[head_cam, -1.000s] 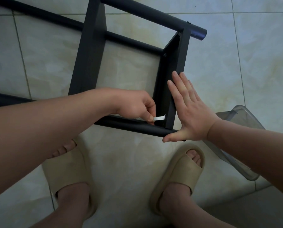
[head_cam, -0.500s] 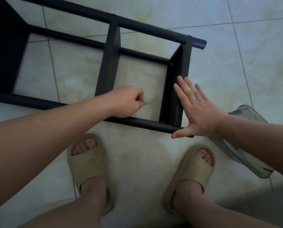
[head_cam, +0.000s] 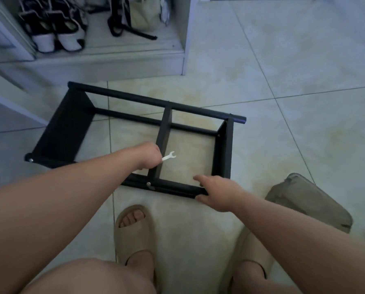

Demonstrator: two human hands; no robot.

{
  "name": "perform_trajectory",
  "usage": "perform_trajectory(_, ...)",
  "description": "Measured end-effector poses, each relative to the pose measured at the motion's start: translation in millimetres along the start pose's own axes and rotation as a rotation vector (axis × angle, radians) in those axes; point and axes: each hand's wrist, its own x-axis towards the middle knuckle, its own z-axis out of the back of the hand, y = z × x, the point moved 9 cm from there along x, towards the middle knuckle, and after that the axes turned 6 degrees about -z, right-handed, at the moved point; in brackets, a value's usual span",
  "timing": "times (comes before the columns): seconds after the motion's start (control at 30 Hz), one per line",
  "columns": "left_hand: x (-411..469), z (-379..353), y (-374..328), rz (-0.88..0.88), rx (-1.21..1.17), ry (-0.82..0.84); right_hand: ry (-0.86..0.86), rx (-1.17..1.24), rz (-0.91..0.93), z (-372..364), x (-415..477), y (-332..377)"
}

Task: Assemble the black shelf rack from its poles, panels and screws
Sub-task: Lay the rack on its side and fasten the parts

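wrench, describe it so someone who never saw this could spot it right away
Start at the black shelf rack lying on the pale tiled floor. Beside its middle panel, the left hand holds a small flat wrench that sticks out to the right. It is the only light-coloured, fork-ended piece against the dark frame.
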Motion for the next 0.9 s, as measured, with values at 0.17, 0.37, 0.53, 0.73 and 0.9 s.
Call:
perform_trajectory(0.17, 4.6, -6.3, -14.3, 0.055, -0.061, 0.051, -0.063, -0.012, -0.075, -11.1, -6.2, -7.9)
perform_trajectory(0.37, 10.2, -28.2, -57.3, 0.047, -0.311, 0.059, -0.023, -0.132, -0.184, 2.6, -12.2, -62.4)
perform_trajectory(0.53, 20.9, -53.1, -103.7, -0.033, -0.415, 0.029, 0.011, -0.118, -0.285, 27.3, -16.5, -107.1)
perform_trajectory(0.73, 26.1, -62.9, -118.9, -0.109, -0.371, 0.032, 0.127, -0.071, -0.243, 17.7, -19.9, -111.5)
perform_trajectory(0.9, 30.9, -43.7, -88.4, -0.104, -0.26, -0.106, -0.042, 0.025, -0.068, 35.1, -8.3, -92.0)
